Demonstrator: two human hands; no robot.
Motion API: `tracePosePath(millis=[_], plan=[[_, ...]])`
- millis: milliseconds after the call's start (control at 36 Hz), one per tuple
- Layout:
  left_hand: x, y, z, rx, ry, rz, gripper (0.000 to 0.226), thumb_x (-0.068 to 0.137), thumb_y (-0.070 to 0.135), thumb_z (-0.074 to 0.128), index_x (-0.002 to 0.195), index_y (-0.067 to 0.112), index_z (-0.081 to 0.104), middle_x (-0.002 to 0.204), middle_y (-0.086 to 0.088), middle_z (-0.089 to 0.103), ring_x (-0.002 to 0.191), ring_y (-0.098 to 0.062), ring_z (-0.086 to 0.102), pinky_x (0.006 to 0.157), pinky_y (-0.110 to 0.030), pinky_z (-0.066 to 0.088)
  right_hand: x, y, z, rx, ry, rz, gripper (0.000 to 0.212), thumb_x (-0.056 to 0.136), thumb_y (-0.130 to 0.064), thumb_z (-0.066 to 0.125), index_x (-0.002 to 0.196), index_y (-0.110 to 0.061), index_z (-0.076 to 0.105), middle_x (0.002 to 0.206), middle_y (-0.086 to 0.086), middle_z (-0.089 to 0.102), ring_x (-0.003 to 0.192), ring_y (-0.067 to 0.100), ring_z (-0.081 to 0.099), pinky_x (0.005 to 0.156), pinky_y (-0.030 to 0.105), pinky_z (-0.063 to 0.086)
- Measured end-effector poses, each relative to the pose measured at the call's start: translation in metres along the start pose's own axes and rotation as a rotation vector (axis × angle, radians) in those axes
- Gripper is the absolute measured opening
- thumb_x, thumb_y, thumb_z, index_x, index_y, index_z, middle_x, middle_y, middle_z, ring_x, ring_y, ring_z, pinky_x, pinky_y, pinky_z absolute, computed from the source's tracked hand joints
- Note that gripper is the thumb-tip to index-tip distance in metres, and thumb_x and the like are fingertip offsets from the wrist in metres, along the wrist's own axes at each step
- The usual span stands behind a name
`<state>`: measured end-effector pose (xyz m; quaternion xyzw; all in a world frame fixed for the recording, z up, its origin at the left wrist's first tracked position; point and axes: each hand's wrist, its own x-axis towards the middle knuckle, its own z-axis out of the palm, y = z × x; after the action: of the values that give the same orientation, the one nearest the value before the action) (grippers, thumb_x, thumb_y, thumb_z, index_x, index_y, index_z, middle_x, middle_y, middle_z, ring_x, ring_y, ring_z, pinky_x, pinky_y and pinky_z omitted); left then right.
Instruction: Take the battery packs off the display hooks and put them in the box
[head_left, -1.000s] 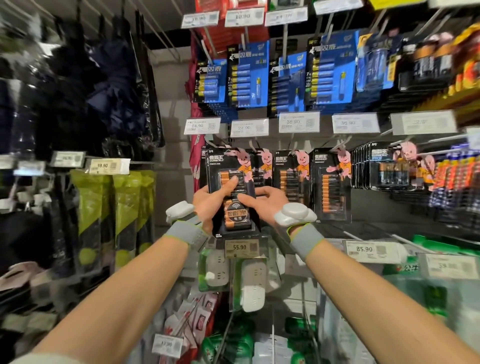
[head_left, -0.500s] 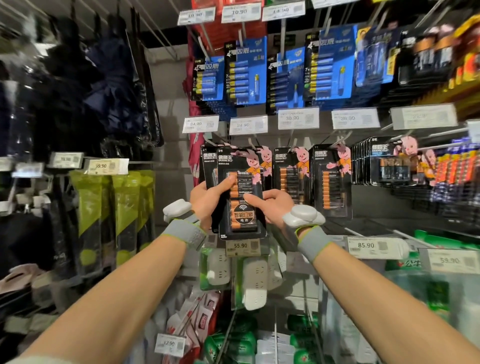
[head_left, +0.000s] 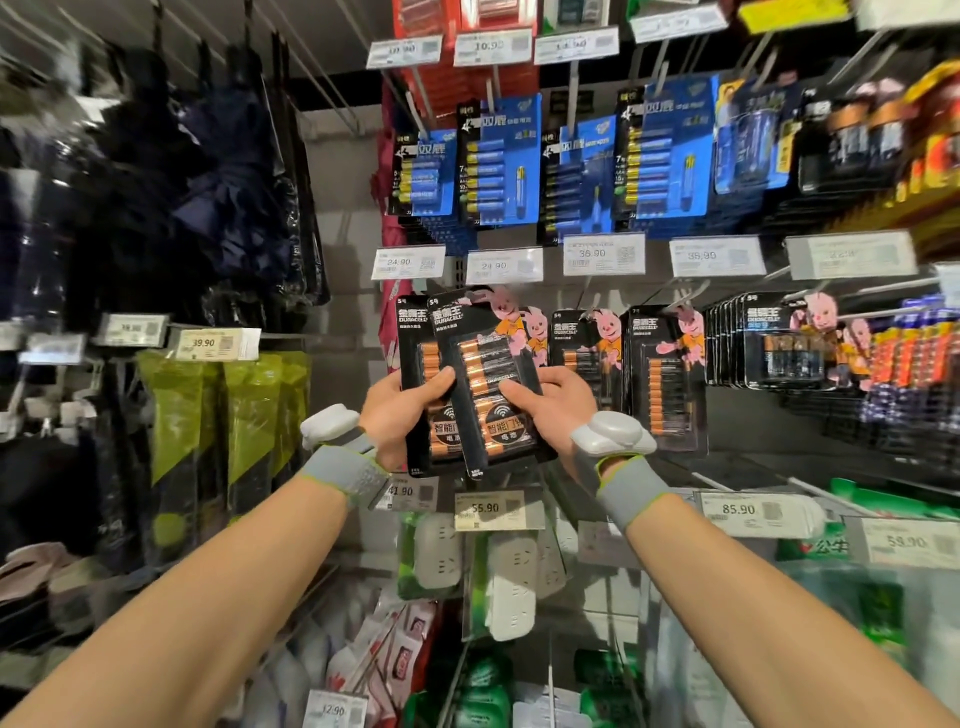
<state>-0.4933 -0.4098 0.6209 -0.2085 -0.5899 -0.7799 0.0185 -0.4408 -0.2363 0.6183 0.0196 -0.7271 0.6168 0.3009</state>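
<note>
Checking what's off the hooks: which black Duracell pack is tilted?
The front pack in the right hand, its top leaning left over the upright pack in the left hand; hanging packs are straight.

Grey back wall (head_left: 340, 228), price tags (head_left: 602, 254), dim light.

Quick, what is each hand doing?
Left hand: grips the rear black card battery pack.
Right hand: grips the front tilted black card battery pack.

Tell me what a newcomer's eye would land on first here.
At centre, the left hand holds one black battery pack and the right hand a second, tilted pack in front of it. Above hang blue battery packs over white price tags.
</note>
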Motion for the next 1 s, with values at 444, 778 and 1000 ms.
tracePosePath(millis=[444,778,1000], plan=[[0.011,-0.005,-0.004,0.072,0.120,0.050,0.021,0.083,0.018,0.077,0.102,0.014,0.070,0.103,-0.012,0.074,0.094,-0.031,0.072,0.090,-0.049,0.056,0.008,0.009,-0.004,0.042,0.124,0.033,0.038,0.083,-0.020,0.074,0.108,-0.016,0.045,0.108,0.010,0.067,0.096,0.027,0.065,0.094,0.045,0.050],[0.024,-0.006,-0.012,0.138,0.126,0.099,0.015,0.083,0.019,0.077,0.096,0.019,0.070,0.100,-0.008,0.075,0.090,-0.025,0.072,0.088,-0.045,0.057,0.033,0.020,0.011,0.063,0.198,0.105,0.036,0.082,-0.023,0.074,0.104,-0.018,0.046,0.108,0.013,0.065,0.098,0.031,0.064,0.093,0.049,0.050],[0.033,-0.008,-0.017,0.177,0.112,0.125,0.011,0.085,0.018,0.076,0.093,0.021,0.069,0.099,-0.005,0.074,0.090,-0.022,0.072,0.080,-0.035,0.056,0.046,0.026,0.014,0.025,0.230,0.123,0.038,0.087,-0.022,0.069,0.116,-0.012,0.046,0.104,0.008,0.058,0.099,0.029,0.060,0.094,0.046,0.049]])
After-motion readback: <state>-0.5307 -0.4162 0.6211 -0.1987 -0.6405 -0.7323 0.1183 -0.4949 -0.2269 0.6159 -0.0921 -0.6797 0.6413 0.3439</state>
